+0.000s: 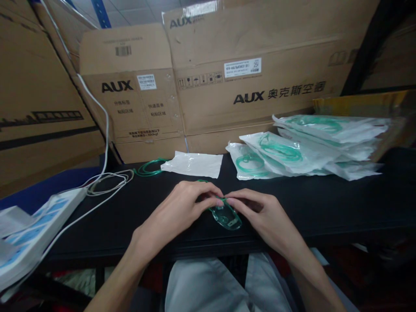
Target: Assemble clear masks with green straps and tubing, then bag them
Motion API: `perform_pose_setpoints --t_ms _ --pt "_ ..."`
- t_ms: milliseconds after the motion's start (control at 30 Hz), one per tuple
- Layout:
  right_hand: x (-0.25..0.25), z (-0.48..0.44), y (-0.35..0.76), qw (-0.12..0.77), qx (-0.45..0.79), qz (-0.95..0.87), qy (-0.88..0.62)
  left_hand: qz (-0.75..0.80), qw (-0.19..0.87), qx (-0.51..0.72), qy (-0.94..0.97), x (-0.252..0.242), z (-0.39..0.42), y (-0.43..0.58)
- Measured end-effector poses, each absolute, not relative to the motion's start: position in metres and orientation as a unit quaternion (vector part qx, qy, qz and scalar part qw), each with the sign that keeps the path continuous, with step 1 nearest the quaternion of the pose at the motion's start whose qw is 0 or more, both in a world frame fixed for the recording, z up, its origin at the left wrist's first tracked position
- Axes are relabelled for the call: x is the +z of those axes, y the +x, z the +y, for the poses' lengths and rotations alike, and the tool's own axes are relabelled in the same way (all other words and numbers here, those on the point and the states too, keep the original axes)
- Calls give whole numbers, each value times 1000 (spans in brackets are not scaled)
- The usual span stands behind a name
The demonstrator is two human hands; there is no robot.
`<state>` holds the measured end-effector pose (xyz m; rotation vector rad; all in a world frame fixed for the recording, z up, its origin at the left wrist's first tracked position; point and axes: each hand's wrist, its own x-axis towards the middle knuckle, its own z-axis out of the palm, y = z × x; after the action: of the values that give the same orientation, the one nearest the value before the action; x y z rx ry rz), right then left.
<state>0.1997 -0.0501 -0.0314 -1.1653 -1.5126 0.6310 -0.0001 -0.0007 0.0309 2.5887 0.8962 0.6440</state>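
Note:
A clear green plastic oxygen mask (225, 216) lies near the table's front edge, its narrow end pointing away from me. My left hand (195, 199) pinches that end from the left, thumb and fingers closed on it. From the right, my right hand (255, 206) pinches the same end, fingertips almost meeting those of the left. A bit of green cord or tube shows behind my left fingers. Exactly what part lies between the fingertips is hidden. Beyond my left hand is a white paper-like pouch (196, 164), with a coil of green tubing (151, 167) at its left.
Several white and clear packets (279, 149) with green tubing are piled at the back right. Cardboard boxes (208, 104) stand along the back of the black table (312, 203). A white power strip (39, 234) and a looped white cable (105, 180) occupy the left.

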Motion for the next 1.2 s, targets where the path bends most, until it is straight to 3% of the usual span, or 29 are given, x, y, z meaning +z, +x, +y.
perform_pose_setpoints --t_ms 667,1200 --pt "-34 -51 203 551 309 -654 -416 324 199 203 902 24 -9 9" --pt "-31 -53 203 559 292 -654 -418 344 158 192 906 29 -12 4"
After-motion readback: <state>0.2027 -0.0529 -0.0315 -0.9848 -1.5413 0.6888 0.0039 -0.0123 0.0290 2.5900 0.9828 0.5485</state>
